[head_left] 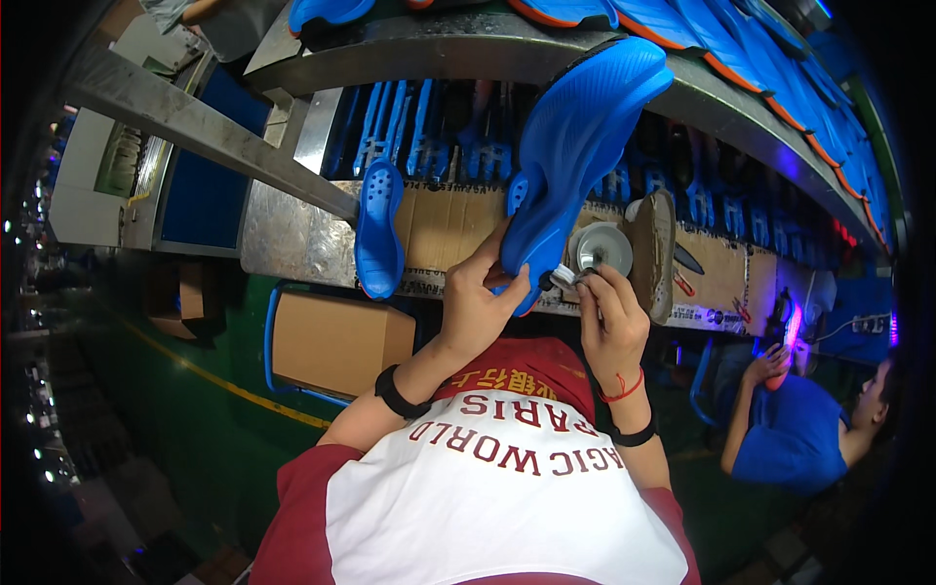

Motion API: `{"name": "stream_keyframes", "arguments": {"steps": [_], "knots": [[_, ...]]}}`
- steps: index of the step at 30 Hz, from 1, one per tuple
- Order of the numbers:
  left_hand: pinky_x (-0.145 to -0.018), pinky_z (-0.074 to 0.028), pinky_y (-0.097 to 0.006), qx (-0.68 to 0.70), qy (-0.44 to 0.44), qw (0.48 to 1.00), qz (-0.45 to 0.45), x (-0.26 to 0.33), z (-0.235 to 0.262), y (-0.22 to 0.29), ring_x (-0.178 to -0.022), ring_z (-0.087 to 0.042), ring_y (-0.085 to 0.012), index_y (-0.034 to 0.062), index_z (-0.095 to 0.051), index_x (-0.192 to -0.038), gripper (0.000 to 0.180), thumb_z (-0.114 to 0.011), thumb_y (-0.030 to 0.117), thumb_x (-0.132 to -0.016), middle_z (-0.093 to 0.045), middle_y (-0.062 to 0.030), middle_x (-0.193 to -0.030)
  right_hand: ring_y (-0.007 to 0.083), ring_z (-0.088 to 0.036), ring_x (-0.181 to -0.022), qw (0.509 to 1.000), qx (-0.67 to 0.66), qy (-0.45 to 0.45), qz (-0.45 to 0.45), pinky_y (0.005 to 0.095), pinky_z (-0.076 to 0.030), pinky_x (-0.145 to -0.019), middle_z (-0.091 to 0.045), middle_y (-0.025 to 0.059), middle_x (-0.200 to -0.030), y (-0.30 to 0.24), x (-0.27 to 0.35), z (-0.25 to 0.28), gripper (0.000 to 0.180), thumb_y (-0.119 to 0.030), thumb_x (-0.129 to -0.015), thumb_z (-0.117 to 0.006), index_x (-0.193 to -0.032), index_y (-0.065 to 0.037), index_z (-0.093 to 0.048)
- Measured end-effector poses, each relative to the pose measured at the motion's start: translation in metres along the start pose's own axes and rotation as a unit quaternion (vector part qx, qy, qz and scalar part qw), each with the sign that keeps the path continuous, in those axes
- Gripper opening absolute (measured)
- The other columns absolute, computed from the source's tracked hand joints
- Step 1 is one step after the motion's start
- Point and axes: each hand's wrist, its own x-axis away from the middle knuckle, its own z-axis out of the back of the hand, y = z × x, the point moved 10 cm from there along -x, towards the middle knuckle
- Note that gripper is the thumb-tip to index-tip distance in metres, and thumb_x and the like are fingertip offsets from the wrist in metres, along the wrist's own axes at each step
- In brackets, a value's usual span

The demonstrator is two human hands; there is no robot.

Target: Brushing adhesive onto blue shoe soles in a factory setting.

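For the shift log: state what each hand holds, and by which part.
The left hand grips the big blue clog at its heel end. The fingers of the right hand pinch a small silvery piece beside it.

Matt blue foam clog (575,136), dull scuffed metal bench (292,239), cardboard liner (444,224).

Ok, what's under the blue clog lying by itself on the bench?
The blue clog lies on brown cardboard sheets and the metal bench, toe overhanging its near edge. Whatever is directly beneath it is covered.
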Motion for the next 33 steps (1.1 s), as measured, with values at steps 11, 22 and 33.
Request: {"name": "stream_keyframes", "arguments": {"steps": [11, 22, 33], "knots": [[-0.077, -0.056, -0.029, 0.068, -0.021, 0.994, 0.079, -0.002, 0.003, -0.005, -0.088, -0.065, -0.0168, -0.0047, -0.043, -0.132, 0.053, -0.06, -0.005, -0.081, -0.064, -0.0159, -0.102, 0.008, -0.051, -0.057, 0.986, -0.123, 0.062, -0.091, 0.0205, -0.038, -0.047, -0.063, 0.0116, -0.095, 0.02, -0.013, 0.036, 0.014, 0.005, -0.077, -0.068, -0.09, 0.001, -0.068], [-0.075, -0.057, -0.026, 0.153, -0.101, 0.97, 0.16, 0.006, -0.015, 0.005, -0.087, -0.064, -0.0152, -0.0085, -0.046, -0.123, 0.045, -0.06, -0.01, -0.08, -0.06, -0.015, -0.107, 0.0132, -0.05, -0.058, 0.979, -0.013, 0.094, 0.183, 0.0239, -0.04, -0.048, -0.063, 0.0101, -0.102, -0.047, -0.06, 0.039, 0.035, 0.007, -0.063, -0.069, -0.096, -0.005, -0.071], [-0.075, -0.056, -0.024, 0.181, -0.093, 0.967, 0.155, 0.008, -0.017, 0.018, -0.087, -0.064, -0.0136, -0.0078, -0.044, -0.127, 0.049, -0.059, -0.01, -0.08, -0.06, -0.0142, -0.109, 0.0187, -0.057, -0.062, 0.942, 0.138, 0.061, 0.301, 0.0262, -0.043, -0.05, -0.061, 0.016, -0.097, -0.08, -0.049, 0.019, 0.031, -0.003, -0.068, -0.061, -0.098, 0.002, -0.069]]}}
